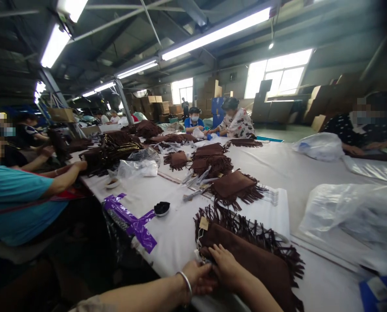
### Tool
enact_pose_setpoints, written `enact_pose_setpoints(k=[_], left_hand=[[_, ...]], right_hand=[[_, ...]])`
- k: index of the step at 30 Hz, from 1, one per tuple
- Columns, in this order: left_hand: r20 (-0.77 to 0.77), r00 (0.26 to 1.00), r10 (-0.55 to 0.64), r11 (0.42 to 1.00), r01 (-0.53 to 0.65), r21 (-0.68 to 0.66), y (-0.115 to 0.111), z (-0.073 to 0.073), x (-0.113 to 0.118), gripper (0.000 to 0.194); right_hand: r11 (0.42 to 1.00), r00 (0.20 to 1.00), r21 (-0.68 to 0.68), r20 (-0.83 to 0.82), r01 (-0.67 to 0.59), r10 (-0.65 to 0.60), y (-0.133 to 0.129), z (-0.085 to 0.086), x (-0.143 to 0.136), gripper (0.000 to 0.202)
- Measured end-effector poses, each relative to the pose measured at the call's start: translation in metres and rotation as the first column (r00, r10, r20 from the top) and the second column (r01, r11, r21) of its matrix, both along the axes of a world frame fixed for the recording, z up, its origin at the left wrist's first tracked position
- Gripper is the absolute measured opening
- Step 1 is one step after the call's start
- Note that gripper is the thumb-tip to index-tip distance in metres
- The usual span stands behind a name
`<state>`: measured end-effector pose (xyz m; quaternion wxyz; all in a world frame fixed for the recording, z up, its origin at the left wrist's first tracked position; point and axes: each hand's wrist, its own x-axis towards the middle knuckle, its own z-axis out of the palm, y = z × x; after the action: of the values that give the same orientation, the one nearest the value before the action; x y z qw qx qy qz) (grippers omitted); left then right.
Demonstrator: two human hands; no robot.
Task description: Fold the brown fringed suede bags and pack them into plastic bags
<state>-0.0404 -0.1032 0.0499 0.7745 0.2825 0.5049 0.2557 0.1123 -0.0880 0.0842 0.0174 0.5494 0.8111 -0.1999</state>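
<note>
A large brown fringed piece (252, 255) lies on the white-covered table at the near edge, with a small tan tag (204, 223) on a white string at its upper left corner. My left hand (198, 277), with a silver bangle at the wrist, is at the piece's left end, its fingers curled round something small that I cannot make out. Beside it, touching the brown fabric, my right hand (224, 264) lies with its fingers spread over the left end of the piece.
More brown fringed pieces (234, 185) lie farther up the table. Purple tape (141, 229) and a small dish of black items (162, 209) are at the left. Clear plastic bags (346, 208) lie at the right. Several people work around the table.
</note>
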Motion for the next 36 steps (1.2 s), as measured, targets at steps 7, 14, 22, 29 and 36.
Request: enact_pose_setpoints(k=[7,14,22,29,36], left_hand=[[-0.07,0.997,-0.009,0.999,0.012,0.038,-0.004,0.001,-0.01,0.045],[-0.128,0.952,-0.278,0.951,0.292,0.107,0.004,0.003,-0.025,0.052],[-0.654,0.741,-0.153,0.692,0.552,0.464,0.082,0.028,-0.061,0.05],[-0.814,0.576,0.073,0.599,0.627,0.498,0.16,0.02,-0.017,0.028],[-0.731,0.679,0.061,0.684,0.505,0.526,0.176,0.005,-0.026,0.021]], right_hand=[[1.0,1.0,0.002,-0.005,-0.02,0.02,-0.018,-0.003,-0.001,0.082],[0.728,0.984,0.682,0.07,0.071,-0.162,-0.037,-0.064,-0.017,0.062],[0.691,0.973,0.723,0.152,0.01,-0.173,-0.046,-0.047,-0.016,0.058],[0.724,0.962,0.69,0.202,-0.005,-0.186,-0.046,-0.042,-0.019,0.057],[0.608,0.968,0.793,0.186,-0.046,-0.169,-0.039,-0.054,-0.013,0.054]])
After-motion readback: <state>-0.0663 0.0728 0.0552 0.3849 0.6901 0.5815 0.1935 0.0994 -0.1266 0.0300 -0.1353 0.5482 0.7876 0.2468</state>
